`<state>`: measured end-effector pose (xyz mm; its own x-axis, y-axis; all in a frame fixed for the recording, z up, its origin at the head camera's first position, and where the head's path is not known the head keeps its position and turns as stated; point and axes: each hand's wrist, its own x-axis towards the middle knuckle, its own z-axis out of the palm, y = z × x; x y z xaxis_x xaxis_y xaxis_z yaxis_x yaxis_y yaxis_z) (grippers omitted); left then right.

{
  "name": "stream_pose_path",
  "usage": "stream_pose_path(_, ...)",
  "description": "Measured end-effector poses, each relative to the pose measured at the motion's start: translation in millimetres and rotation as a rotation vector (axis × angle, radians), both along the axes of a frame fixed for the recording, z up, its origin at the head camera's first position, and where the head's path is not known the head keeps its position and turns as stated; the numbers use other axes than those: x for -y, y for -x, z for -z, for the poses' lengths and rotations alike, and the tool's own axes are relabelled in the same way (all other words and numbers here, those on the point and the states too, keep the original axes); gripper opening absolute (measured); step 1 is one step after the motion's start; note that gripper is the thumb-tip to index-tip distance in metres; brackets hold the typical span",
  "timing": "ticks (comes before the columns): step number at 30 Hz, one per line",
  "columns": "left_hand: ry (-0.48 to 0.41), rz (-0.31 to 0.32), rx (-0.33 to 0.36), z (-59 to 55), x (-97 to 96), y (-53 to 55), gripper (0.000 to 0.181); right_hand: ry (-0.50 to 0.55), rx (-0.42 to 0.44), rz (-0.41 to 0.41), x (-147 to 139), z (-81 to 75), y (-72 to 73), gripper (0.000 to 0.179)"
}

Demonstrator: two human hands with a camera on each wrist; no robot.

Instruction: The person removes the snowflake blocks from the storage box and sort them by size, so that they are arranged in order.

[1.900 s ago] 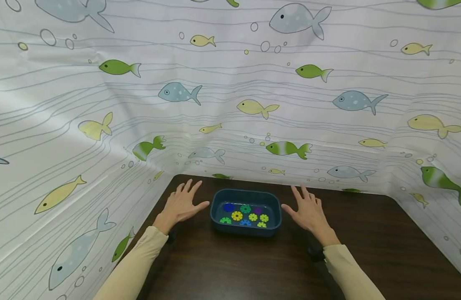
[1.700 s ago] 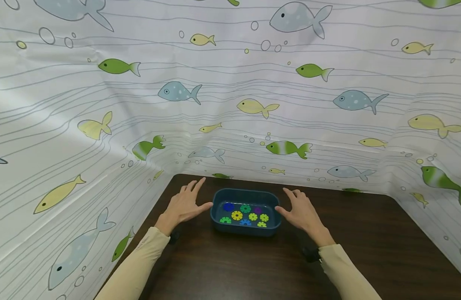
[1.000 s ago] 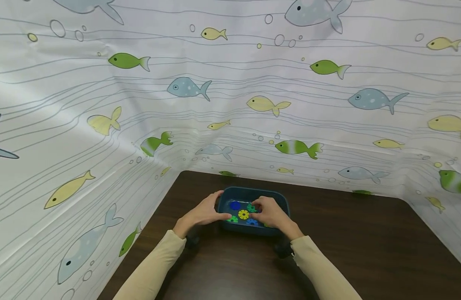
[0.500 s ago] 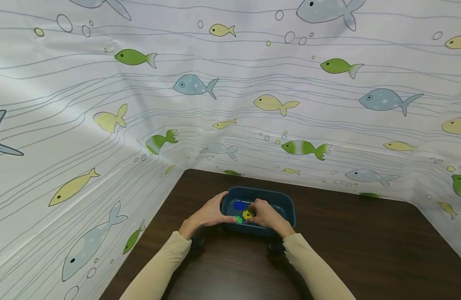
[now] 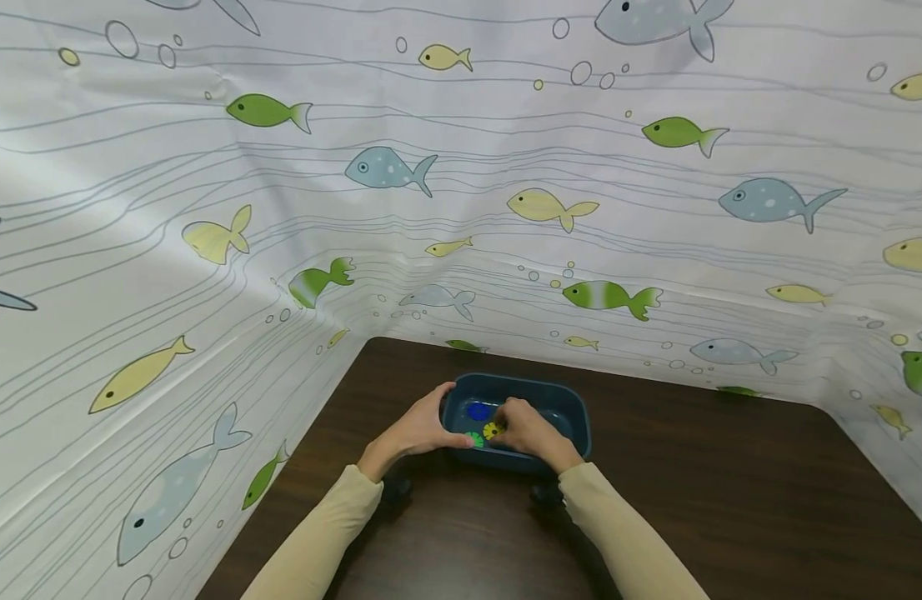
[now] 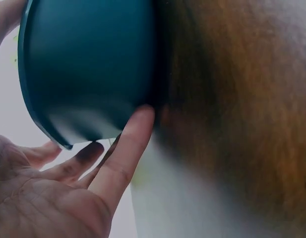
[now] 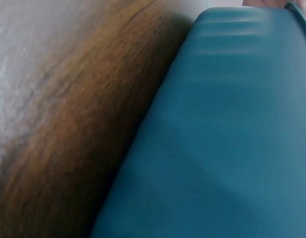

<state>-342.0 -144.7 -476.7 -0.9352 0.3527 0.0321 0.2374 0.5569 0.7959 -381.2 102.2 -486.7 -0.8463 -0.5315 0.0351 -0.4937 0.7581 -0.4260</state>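
Observation:
A dark blue plastic bin [image 5: 558, 390] stands on the brown table, holding several notched building discs. My left hand [image 5: 422, 425] holds the bin's left end, thumb over the front rim and fingers behind; in the left wrist view its fingers lie along the outside of the teal-looking wall [image 6: 88, 64]. Reaching in over the front rim, my right hand [image 5: 532, 432] has thumb and fingers curled at a yellow notched disc [image 5: 492, 431], which looks tilted between the fingertips. A blue disc [image 5: 478, 411] lies behind it and a green disc [image 5: 474, 439] near the left thumb. The right hand hides the others.
A white sheet printed with fish [image 5: 461, 167] rises behind and to the left of the table [image 5: 694, 475]. The bin's long outer wall [image 7: 217, 139] fills much of the right wrist view. Dark wrist cameras sit under both wrists.
Both hands have come in from the bin's sides. The left has taken hold of its left end; the right has dipped inside and closed on the yellow disc. The view has shifted slightly.

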Motion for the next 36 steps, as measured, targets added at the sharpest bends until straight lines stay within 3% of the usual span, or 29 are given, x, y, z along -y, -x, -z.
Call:
stream_pose_path(3,0.014,0.002,-0.008,0.7,-2.0,-1.9,0.120,-0.012,0.015,0.026,3.4,2.0,1.6,0.031)
stream_pose_path(6,0.017,0.002,-0.015,1.5,-4.1,-3.0,0.125,-0.013,0.052,0.083,9.8,-9.7,-6.8,0.030)
stream_pose_path(18,-0.008,0.002,-0.016,3.2,-11.0,-3.2,0.124,-0.004,-0.016,0.135,-0.6,-15.5,-14.5,0.041)
stream_pose_path(24,-0.015,-0.004,-0.003,5.4,-10.6,-4.2,0.124,0.067,-0.035,0.152,-9.2,-21.7,-24.0,0.040)
stream_pose_path(36,-0.030,-0.028,0.009,7.0,-3.5,-5.6,0.125,0.193,-0.190,0.151,-38.9,-29.9,-43.2,0.037)
